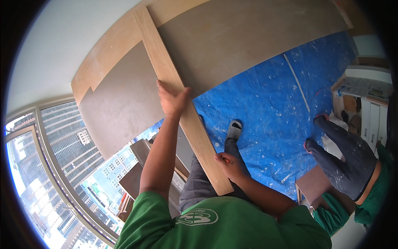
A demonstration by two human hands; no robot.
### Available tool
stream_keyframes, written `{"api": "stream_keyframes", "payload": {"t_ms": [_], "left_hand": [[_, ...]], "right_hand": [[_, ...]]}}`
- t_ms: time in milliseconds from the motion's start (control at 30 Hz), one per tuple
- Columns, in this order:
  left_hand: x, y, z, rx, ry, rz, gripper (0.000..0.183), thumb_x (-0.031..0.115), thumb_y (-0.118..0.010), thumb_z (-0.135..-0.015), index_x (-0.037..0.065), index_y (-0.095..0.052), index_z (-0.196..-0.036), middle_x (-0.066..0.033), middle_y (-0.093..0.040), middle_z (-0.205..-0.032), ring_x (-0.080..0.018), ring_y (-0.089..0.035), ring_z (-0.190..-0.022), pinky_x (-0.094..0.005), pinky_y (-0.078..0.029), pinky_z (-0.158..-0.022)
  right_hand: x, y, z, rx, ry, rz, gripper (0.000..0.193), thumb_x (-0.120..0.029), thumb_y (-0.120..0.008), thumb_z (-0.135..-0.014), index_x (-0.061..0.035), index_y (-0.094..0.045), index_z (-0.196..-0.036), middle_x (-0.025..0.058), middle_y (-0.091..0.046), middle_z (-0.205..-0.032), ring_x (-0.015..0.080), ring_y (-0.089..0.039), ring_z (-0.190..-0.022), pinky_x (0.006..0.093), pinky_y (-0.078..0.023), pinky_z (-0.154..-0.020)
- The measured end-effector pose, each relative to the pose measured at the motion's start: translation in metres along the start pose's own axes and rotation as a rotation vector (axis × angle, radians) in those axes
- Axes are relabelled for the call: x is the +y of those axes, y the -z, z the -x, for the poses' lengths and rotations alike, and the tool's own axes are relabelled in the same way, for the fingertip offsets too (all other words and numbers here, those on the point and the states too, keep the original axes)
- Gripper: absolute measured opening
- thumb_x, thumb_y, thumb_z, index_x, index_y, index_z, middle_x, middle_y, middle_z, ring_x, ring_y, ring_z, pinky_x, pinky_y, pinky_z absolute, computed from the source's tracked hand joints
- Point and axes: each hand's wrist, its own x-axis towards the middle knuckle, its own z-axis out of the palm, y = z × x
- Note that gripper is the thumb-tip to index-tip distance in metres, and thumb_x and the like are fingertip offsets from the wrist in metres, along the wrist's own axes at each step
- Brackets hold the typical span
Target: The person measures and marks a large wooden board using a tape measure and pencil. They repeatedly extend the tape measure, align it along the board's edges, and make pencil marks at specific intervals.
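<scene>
A long, pale wooden board (195, 128) slants from the far left down to my waist. My left hand (173, 99) is closed on it near its middle, fingers at one edge and thumb at the other. My right hand (233, 167) grips the near part by its right edge. A small orange-red thing (226, 160) shows between the right fingers; its kind is unclear. The board's far part crosses a large grey panel (248, 41) and a pale wood strip (110, 45) along the panel's far edge.
Blue sheeting (265, 112), spotted white, covers the floor. A co-worker in a green top and dark trousers (352, 170) is at right, near a brown panel (318, 182) and a white cabinet (375, 118). Tall windows (54, 166) stand at left, beside stacked boards (141, 153).
</scene>
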Motion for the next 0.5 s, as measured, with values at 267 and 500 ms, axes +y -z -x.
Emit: {"api": "stream_keyframes", "payload": {"t_ms": [267,500], "left_hand": [[-0.026,0.04,-0.04,0.151,-0.194,-0.098,0.118,0.035,-0.087,-0.064,-0.005,-0.023,-0.155,-0.0282,-0.042,-0.149,-0.0411,-0.044,-0.138,-0.0443,-0.039,-0.114],[-0.035,0.12,-0.038,0.107,-0.39,-0.213,0.116,0.025,-0.087,-0.065,-0.003,-0.022,-0.157,-0.0261,-0.04,-0.152,-0.0374,-0.043,-0.14,-0.0423,-0.039,-0.114]], "right_hand": [[0.072,0.118,-0.059,0.215,0.044,-0.014,0.041,-0.039,-0.064,-0.101,0.0017,-0.067,-0.107,0.0123,-0.074,-0.092,0.0182,-0.071,-0.08,0.0296,-0.056,-0.076],[0.234,0.324,0.011,0.469,-0.128,0.621,0.045,-0.043,-0.066,-0.095,-0.0041,-0.06,-0.073,0.011,-0.063,-0.066,0.0254,-0.065,-0.065,0.0398,-0.049,-0.06]]}}
